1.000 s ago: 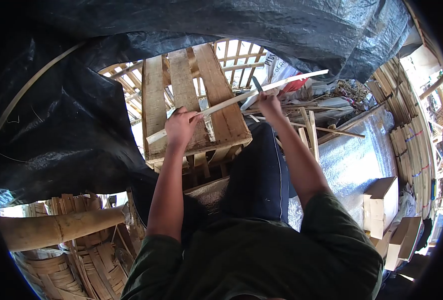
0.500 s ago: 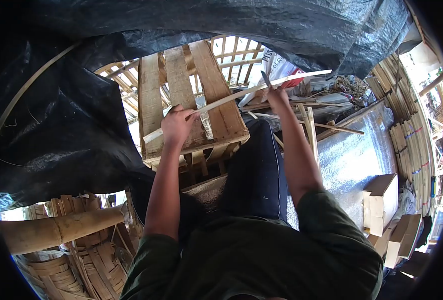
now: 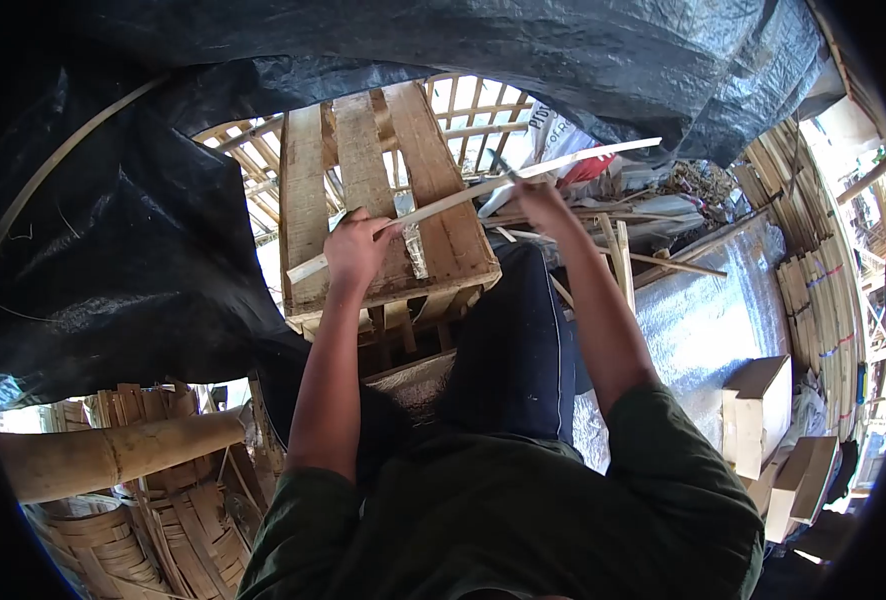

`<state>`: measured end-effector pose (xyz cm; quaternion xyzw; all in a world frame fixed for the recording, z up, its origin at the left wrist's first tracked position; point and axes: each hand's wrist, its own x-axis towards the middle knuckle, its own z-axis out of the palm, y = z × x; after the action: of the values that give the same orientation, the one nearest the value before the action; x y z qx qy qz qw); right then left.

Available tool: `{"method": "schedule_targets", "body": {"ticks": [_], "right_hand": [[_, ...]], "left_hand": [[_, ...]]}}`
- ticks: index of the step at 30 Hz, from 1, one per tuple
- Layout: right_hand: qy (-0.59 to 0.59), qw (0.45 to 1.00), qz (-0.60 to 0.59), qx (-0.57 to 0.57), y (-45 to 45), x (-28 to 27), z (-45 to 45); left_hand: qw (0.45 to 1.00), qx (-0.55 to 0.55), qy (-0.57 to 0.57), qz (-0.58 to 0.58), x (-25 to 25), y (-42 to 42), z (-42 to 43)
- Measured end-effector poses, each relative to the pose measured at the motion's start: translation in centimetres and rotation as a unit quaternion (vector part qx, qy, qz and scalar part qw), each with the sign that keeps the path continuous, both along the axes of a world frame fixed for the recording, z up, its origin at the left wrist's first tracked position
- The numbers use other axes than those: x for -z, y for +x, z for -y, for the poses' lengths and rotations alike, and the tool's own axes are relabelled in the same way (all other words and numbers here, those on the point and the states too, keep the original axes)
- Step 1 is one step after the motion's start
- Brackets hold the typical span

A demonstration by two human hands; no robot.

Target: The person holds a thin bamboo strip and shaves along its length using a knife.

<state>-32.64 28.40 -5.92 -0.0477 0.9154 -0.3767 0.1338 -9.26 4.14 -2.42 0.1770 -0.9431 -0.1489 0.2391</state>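
Note:
A long pale bamboo strip (image 3: pixel 453 200) runs slantwise over a slatted wooden crate (image 3: pixel 438 150), its far end curving up to the right. My left hand (image 3: pixel 356 247) is closed around the strip near its lower left end, above the crate's planks. In my right hand (image 3: pixel 545 207) is a knife (image 3: pixel 503 165), its dark blade pointing up and left across the strip. The knife's handle is hidden inside my fingers.
Black plastic sheeting (image 3: pixel 133 240) hangs at the left and overhead. Loose bamboo sticks (image 3: pixel 663 262) and a silvery sheet (image 3: pixel 708 315) lie at the right, near cardboard boxes (image 3: pixel 758 415). A thick bamboo pole (image 3: pixel 123 455) is at lower left.
My right hand has moved left and slightly down along the strip with the knife, whose blade now leans further left. My left hand and the strip have stayed nearly still.

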Motion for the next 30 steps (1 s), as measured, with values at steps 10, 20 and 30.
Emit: {"method": "schedule_targets", "body": {"ticks": [10, 20, 30], "right_hand": [[-0.099, 0.975, 0.194, 0.042, -0.1, -3.0, -0.4], [-0.128, 0.981, 0.110, 0.094, -0.7, -3.2, -1.3], [-0.144, 0.973, 0.151, 0.098, -2.1, -1.5, -2.9]], "left_hand": [[1.000, -0.006, 0.017, 0.005, 0.1, 0.0, 0.0], [0.999, -0.008, 0.026, 0.031, -0.4, 0.3, 0.0], [0.999, 0.001, 0.038, 0.015, 0.0, 0.6, 0.1]]}}
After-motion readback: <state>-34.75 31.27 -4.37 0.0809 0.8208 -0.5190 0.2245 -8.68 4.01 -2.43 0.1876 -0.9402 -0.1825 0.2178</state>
